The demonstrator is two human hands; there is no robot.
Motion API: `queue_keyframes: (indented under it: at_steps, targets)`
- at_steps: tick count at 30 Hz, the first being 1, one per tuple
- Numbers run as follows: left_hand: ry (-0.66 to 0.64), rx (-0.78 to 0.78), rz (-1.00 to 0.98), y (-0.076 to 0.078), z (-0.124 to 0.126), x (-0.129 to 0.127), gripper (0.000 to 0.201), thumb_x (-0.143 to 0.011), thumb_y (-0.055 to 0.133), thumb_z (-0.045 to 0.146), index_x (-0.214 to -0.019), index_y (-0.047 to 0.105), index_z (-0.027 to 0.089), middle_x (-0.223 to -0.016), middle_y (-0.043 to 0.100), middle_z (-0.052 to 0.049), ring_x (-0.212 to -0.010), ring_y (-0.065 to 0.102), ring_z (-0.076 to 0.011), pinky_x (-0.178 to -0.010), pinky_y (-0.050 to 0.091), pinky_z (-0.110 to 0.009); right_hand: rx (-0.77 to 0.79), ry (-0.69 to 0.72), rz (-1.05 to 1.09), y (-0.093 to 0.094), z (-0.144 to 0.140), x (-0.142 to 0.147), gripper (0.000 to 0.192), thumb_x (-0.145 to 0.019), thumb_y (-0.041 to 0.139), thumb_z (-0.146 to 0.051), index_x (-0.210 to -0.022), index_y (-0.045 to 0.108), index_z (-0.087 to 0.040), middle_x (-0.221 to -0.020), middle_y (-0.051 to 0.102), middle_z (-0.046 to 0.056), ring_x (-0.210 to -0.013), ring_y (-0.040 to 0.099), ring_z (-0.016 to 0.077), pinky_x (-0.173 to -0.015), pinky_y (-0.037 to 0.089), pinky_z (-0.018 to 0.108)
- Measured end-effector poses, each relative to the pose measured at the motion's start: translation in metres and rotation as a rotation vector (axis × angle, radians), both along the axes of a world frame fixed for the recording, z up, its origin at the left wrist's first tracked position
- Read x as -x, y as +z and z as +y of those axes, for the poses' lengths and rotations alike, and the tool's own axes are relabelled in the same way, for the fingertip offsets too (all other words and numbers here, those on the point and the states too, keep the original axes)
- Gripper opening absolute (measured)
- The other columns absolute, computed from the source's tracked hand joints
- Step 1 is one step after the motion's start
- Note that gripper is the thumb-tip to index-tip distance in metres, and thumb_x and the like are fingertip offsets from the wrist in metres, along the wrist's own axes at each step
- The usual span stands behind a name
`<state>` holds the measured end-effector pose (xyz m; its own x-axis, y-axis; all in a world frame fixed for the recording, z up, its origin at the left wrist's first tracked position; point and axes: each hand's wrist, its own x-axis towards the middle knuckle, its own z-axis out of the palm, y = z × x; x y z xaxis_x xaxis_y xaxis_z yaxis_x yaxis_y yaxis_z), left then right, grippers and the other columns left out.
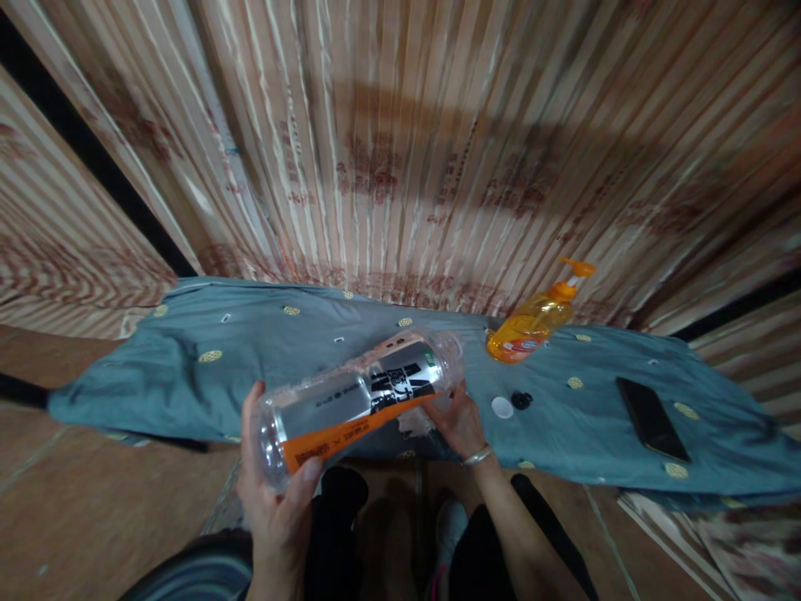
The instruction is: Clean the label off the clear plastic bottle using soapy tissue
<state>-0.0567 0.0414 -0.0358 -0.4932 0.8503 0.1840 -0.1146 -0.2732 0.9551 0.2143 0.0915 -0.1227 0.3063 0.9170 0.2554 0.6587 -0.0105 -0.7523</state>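
Observation:
A large clear plastic bottle [338,401] with a silver and orange label is held tilted above the cloth, its neck end up to the right. My left hand [275,492] wraps round its base end, thumb on the orange part of the label. Near the shoulder, my right hand [460,424] grips the bottle from below; some of its fingers are hidden behind it. A whitish crumpled piece [416,423] shows beside my right fingers, its kind unclear. Right of the bottle lie a white disc [501,407] and a small black piece [521,401].
A blue-green cloth [250,334] with yellow prints covers the narrow surface. A pump bottle [526,330] of orange liquid stands at the back, a black phone [652,419] lies to the right. A striped curtain [400,167] hangs close behind. Dark poles flank both sides.

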Motion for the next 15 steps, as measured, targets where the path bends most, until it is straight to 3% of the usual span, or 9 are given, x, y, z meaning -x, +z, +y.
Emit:
queue_keyframes:
  at_steps: [4, 15]
  targets:
    - [0.005, 0.008, 0.008, -0.0007, -0.0018, 0.0003, 0.114, -0.057, 0.094, 0.06, -0.158, 0.053, 0.025, -0.118, 0.071, -0.009, -0.114, 0.071, -0.0366, -0.109, 0.054, -0.053, -0.008, 0.017, 0.008, 0.0004, -0.0005, 0.0005, 0.054, -0.081, 0.073, -0.048, -0.124, 0.06, -0.02, -0.102, 0.077, 0.013, -0.101, 0.078, 0.0413, -0.086, 0.065, 0.057]
    - [0.018, -0.007, -0.012, 0.0001, -0.0012, -0.0001, 0.114, -0.054, 0.097, 0.063, -0.153, 0.057, 0.025, -0.122, 0.072, -0.009, -0.112, 0.071, -0.0346, -0.105, 0.055, -0.048, 0.018, -0.002, 0.01, -0.0028, 0.0014, -0.0011, 0.055, -0.08, 0.071, -0.052, -0.123, 0.058, -0.019, -0.095, 0.077, 0.014, -0.096, 0.079, 0.0422, -0.083, 0.065, 0.057]
